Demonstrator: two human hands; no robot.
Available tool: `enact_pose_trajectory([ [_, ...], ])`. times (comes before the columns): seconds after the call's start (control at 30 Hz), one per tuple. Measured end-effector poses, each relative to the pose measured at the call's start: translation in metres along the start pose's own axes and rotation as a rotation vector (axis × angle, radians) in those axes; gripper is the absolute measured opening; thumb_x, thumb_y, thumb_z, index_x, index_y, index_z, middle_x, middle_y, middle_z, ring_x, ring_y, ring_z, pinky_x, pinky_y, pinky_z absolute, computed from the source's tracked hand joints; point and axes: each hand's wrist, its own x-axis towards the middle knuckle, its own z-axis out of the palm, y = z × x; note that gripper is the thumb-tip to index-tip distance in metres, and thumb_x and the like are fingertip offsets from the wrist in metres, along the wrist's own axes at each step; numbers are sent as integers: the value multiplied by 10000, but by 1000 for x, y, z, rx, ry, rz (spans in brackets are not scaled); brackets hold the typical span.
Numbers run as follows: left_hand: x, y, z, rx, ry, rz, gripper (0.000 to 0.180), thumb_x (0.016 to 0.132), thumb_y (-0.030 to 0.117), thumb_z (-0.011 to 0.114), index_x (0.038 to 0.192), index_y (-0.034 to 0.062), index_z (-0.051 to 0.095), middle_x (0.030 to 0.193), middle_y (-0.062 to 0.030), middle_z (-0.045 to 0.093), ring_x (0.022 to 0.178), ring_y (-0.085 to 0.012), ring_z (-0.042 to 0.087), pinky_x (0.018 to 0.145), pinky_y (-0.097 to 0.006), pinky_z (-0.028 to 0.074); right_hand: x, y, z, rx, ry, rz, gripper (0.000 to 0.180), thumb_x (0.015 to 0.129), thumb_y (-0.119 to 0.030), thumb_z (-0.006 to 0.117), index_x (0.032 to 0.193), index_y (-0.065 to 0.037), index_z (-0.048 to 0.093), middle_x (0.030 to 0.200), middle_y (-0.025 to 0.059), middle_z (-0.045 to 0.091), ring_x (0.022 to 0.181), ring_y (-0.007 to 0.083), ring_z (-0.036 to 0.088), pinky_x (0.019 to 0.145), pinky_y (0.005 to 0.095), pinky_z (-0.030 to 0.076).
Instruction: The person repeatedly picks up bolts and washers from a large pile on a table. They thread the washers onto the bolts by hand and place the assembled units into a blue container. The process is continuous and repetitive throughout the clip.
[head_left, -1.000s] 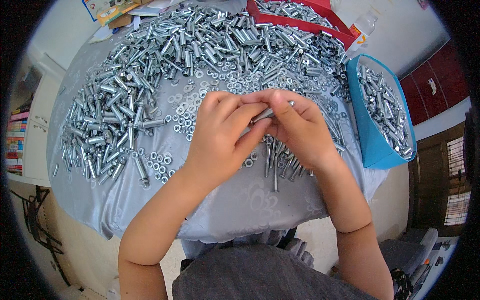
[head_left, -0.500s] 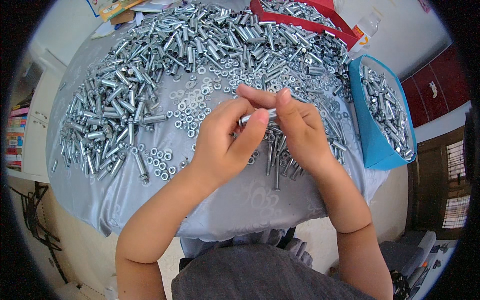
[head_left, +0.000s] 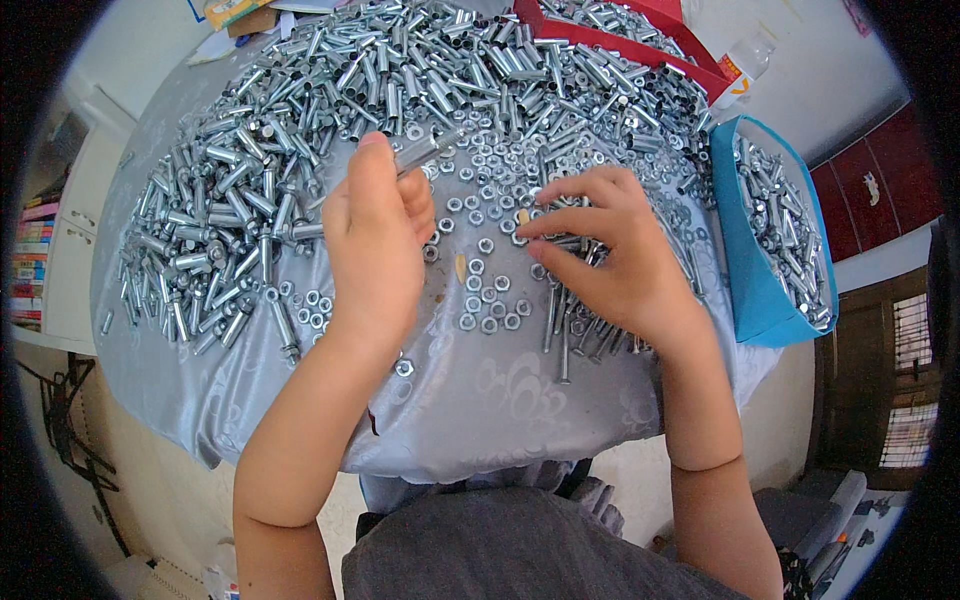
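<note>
My left hand [head_left: 375, 235] is closed round a silver sleeve anchor [head_left: 420, 152], its metal tube pointing up to the right past the thumb. Over the middle of the table, my right hand [head_left: 615, 240] has thumb and fingers apart, their tips beside loose hex nuts [head_left: 487, 245]. No object shows between those fingers. Beneath and beside the right hand lie long bolts [head_left: 565, 345], partly covered by it. Left of my left hand is a heap of similar anchors [head_left: 235, 200]. A single nut [head_left: 404, 367] lies near my left forearm.
Metal sleeves [head_left: 400, 80] are heaped across the far side of the cloth-covered table [head_left: 500, 410]. A red box [head_left: 620, 50] with metal parts stands at the back right, near a plastic bottle [head_left: 742, 70]. A blue bin [head_left: 770, 300] of anchors stands at the right edge.
My hands have moved apart from where they met round the metal piece. The left went left and up with the anchor; the right let go and lowered toward the nuts.
</note>
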Motion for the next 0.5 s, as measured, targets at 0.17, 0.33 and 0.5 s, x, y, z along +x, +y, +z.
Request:
enact_pose_trajectory([
  [0.17,-5,2,4,8,32,13,411,867,341,348,544,138,195,485,23,217,447,-87,199,435,-247,203,-5,-6,-2,-137,-128,55,310,626,-103,653,932,-110,603,1121,108,471,1083,326,348,922,425,286],
  [0.33,-4,1,4,-28,37,-44,415,857,337,370,537,142,194,489,24,217,449,-87,206,441,-242,206,-9,-6,1,-151,-189,62,448,611,-125,649,1042,-108,530,1188,146,411,1126,355,318,950,453,257],
  [0.5,-5,1,0,-58,-25,-25,397,868,326,377,547,130,250,493,39,266,445,-64,224,439,-234,207,-10,-4,-5,-77,-233,48,444,598,-138,641,1019,-77,512,1187,188,396,1130,380,314,941,471,264],
])
